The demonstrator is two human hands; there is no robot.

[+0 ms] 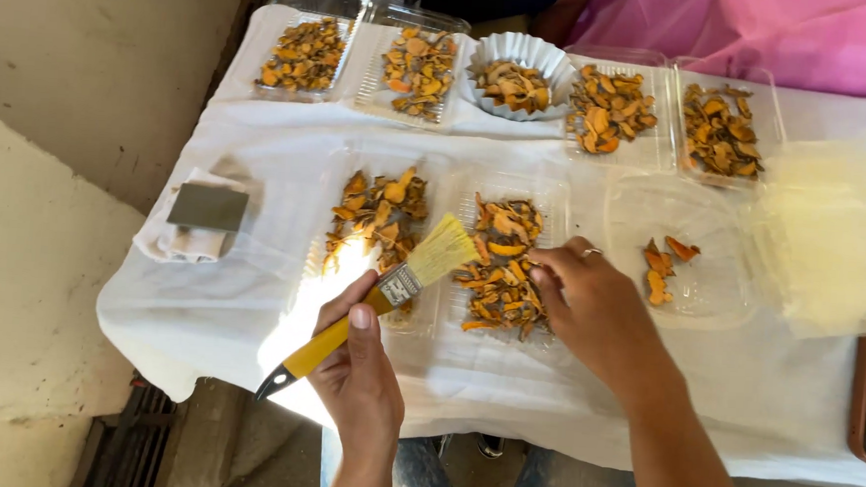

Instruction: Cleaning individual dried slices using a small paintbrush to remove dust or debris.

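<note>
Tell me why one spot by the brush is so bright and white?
In the head view, strong sunlight falls on the white cloth and the clear tray beside the left hand, washing that patch out. The brush and the dried orange pieces under the right hand stay sharp. The right-hand tray looks pale and hazy.

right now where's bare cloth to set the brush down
Bare cloth lies between the folded rag and the near-left tray, and along the front edge. The back row and middle trays are crowded. Left hand holds the brush.
</note>
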